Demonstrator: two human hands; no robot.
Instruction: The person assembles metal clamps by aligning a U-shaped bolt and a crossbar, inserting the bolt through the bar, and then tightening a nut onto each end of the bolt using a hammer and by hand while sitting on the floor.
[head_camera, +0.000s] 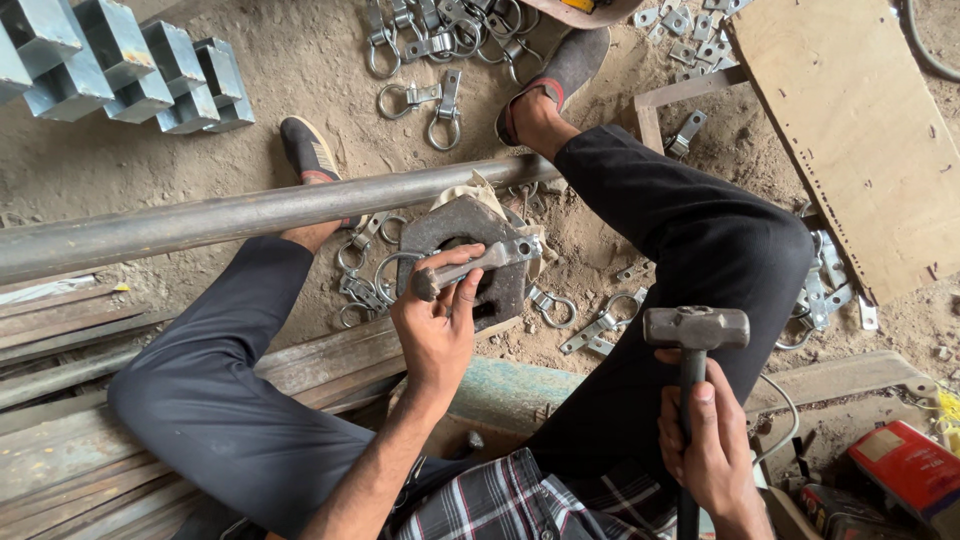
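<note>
My left hand (436, 322) grips a short steel punch-like tool (478, 265), its tip resting on a dark heavy metal block (458, 225) with a hole in its middle. The block sits on the dirt between my legs, on a scrap of cloth. My right hand (712, 440) holds the handle of a small sledge hammer (696, 327), its head raised beside my right knee, away from the block. Ring-and-strap metal clamps (362, 290) lie around the block.
A long steel pipe (200, 220) crosses over my left ankle. Square steel tube pieces (120, 65) lie far left. More ring clamps (440, 40) lie ahead, a plywood board (850, 130) at right, wooden planks (70, 400) at left, red boxes (905, 465) at lower right.
</note>
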